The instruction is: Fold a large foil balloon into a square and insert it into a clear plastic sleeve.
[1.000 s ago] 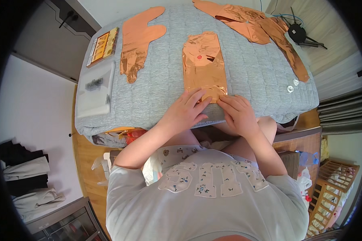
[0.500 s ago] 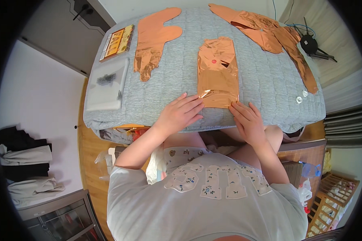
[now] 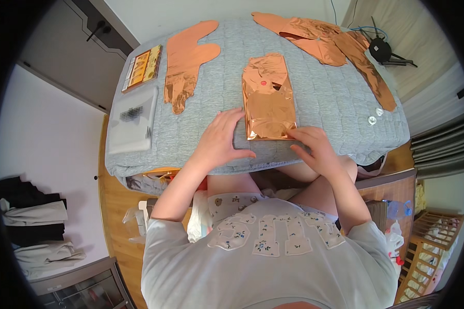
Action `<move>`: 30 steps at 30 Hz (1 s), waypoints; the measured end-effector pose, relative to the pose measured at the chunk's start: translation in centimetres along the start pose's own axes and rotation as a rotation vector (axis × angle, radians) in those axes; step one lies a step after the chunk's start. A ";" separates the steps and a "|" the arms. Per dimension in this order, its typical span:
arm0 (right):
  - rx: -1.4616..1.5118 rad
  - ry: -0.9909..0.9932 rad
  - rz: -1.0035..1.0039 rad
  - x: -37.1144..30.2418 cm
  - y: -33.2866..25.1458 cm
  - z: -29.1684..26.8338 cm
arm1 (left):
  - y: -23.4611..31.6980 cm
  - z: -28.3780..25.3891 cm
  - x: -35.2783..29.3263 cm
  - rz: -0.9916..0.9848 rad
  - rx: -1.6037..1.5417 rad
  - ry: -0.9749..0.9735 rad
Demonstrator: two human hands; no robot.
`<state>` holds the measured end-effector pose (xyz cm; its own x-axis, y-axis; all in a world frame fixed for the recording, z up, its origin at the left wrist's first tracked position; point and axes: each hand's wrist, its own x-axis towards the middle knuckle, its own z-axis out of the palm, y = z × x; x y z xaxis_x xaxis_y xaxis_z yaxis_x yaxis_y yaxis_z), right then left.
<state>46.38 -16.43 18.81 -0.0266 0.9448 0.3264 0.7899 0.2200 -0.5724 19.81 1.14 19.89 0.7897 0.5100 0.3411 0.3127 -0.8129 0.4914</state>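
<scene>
A shiny rose-gold foil balloon [image 3: 269,103], flat and folded into a long rectangle, lies before me on the grey quilt. It bears a small red spot near its upper middle. My left hand [image 3: 220,138] is open by the foil's lower left edge, fingers along that side and thumb spread away. My right hand [image 3: 314,148] has its fingertips at the foil's lower right corner, with the thumb apart below them. Another flat rose-gold foil balloon [image 3: 185,62] lies to the left. A larger crumpled rose-gold foil piece [image 3: 322,44] spreads across the far right.
At the left are a frosted plastic pouch [image 3: 131,131] and a yellow-and-orange flat box [image 3: 143,68]. A black router [image 3: 380,50] with antennas stands at the right. Two small white round pieces [image 3: 372,120] lie near the right edge of the quilted bed [image 3: 340,110].
My left hand has drawn left off the foil's lower edge, its thumb opening outward. My right hand stays at the corner. The foil's bottom edge now looks flatter, and the whole view has shifted slightly.
</scene>
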 end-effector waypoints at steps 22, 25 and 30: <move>-0.229 -0.174 -0.072 1.5 0.4 -1.8 | -0.4 -0.3 1.2 0.220 0.154 -0.271; -0.255 -0.144 -0.095 1.6 1.3 -1.3 | -0.3 0.1 1.3 0.225 0.168 -0.263; -0.138 -0.055 -0.056 2.0 1.6 -0.6 | -0.6 0.6 1.5 0.173 0.040 -0.221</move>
<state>47.98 -14.30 19.02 -0.1030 0.9447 0.3112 0.8629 0.2405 -0.4445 21.16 2.21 19.68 0.9278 0.2926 0.2314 0.1807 -0.8951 0.4077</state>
